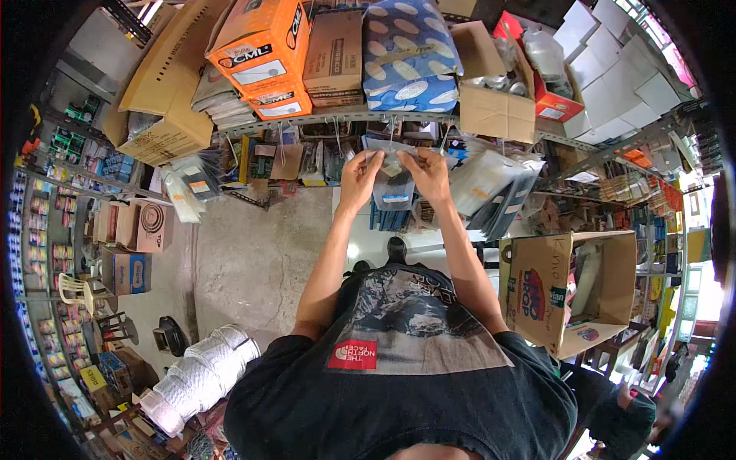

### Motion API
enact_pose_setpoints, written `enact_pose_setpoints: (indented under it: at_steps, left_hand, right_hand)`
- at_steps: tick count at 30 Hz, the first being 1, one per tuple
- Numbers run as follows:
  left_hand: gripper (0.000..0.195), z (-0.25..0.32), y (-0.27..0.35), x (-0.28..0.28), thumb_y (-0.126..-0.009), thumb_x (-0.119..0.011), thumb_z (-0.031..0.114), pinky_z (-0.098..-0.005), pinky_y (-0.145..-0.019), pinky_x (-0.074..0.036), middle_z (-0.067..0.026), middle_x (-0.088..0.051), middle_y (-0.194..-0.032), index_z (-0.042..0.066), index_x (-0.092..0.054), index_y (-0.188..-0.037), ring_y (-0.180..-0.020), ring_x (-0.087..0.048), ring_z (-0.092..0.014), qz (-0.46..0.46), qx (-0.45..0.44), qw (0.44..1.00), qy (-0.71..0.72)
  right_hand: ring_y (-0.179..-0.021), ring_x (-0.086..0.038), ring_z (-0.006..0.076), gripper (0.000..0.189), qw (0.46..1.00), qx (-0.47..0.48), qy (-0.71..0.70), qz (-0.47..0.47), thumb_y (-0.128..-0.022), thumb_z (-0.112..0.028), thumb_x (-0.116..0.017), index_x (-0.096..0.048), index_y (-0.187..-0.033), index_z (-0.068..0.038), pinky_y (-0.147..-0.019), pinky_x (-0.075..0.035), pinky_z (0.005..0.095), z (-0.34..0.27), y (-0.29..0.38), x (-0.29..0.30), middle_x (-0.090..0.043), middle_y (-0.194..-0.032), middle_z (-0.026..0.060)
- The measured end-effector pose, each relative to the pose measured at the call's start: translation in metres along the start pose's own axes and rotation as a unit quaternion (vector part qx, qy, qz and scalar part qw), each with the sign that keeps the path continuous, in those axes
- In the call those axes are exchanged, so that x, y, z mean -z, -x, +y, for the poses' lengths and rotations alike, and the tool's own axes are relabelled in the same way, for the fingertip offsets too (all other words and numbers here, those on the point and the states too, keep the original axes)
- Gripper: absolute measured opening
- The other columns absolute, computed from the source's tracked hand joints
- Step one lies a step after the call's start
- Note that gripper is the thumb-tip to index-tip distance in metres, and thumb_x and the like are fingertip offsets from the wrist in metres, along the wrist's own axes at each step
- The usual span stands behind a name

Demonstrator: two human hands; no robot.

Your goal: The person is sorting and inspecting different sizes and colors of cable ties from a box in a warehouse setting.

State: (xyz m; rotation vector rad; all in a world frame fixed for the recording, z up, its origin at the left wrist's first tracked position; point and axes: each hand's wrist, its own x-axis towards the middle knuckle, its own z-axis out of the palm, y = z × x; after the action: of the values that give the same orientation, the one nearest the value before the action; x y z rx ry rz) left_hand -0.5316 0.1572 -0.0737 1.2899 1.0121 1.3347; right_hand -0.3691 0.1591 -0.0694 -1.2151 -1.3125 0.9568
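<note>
Both my hands are raised at the front of a metal shelf. My left hand pinches the left upper edge of a clear plastic bag between thumb and fingers. On the other side, my right hand pinches the bag's right upper edge. A small pale piece shows inside or on the bag between the hands, and a blue-and-white label sits lower down. The bag is close below a wire hook on the shelf edge; whether it hangs from the hook cannot be told.
More plastic bags hang at the right, others at the left. Cartons, an orange box among them, line the shelf above. An open carton stands right; a white rope roll lies lower left. A person is at lower right.
</note>
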Motion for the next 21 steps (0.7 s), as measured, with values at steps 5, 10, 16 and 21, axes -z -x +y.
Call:
enact_pose_setpoints:
  at_steps: [5, 10, 16, 21]
  left_hand:
    - [0.025, 0.010, -0.004, 0.002, -0.093, -0.060, 0.024, -0.0186, -0.054, -0.033, 0.0057, -0.056, -0.072, 0.000, -0.066, -0.091, -0.063, -0.044, -0.001, -0.005, 0.027, 0.999, -0.026]
    - [0.026, -0.007, -0.009, 0.002, -0.092, -0.061, 0.025, -0.0192, -0.054, -0.035, 0.0047, -0.057, -0.070, -0.001, -0.066, -0.091, -0.062, -0.045, -0.002, 0.015, 0.008, 0.999, -0.035]
    - [0.025, -0.025, -0.018, 0.000, -0.088, -0.065, 0.023, -0.0220, -0.052, -0.038, 0.0003, -0.059, -0.068, -0.002, -0.066, -0.092, -0.060, -0.048, -0.004, 0.067, 0.012, 0.995, -0.073]
    - [0.025, -0.033, -0.037, 0.004, -0.085, -0.069, 0.022, -0.0235, -0.054, -0.042, -0.0060, -0.061, -0.067, -0.002, -0.066, -0.088, -0.060, -0.053, -0.006, 0.077, -0.005, 0.983, -0.168]
  right_hand:
    - [-0.054, -0.035, 0.0036, 0.029, 0.999, -0.003, -0.052, 0.000, -0.085, -0.022, -0.068, -0.061, -0.070, 0.002, -0.045, -0.028, 0.0245, -0.001, -0.006, -0.005, -0.047, -0.055, -0.0036]
    - [-0.053, -0.036, 0.0046, 0.032, 0.998, -0.011, 0.045, -0.048, -0.084, -0.022, -0.069, -0.059, -0.068, 0.003, -0.045, -0.031, 0.0262, 0.017, -0.013, -0.001, -0.048, -0.052, 0.0008]
    - [-0.055, -0.045, 0.0034, 0.028, 0.992, 0.010, 0.129, 0.005, -0.084, -0.022, -0.070, -0.063, -0.073, 0.002, -0.048, -0.036, 0.0231, 0.033, -0.019, -0.004, -0.057, -0.057, 0.0001]
    - [-0.047, -0.050, 0.0198, 0.025, 0.990, 0.035, 0.092, 0.104, -0.079, -0.024, -0.073, -0.067, -0.076, 0.000, -0.050, -0.042, 0.0333, 0.021, -0.029, -0.013, -0.058, -0.057, 0.0156]
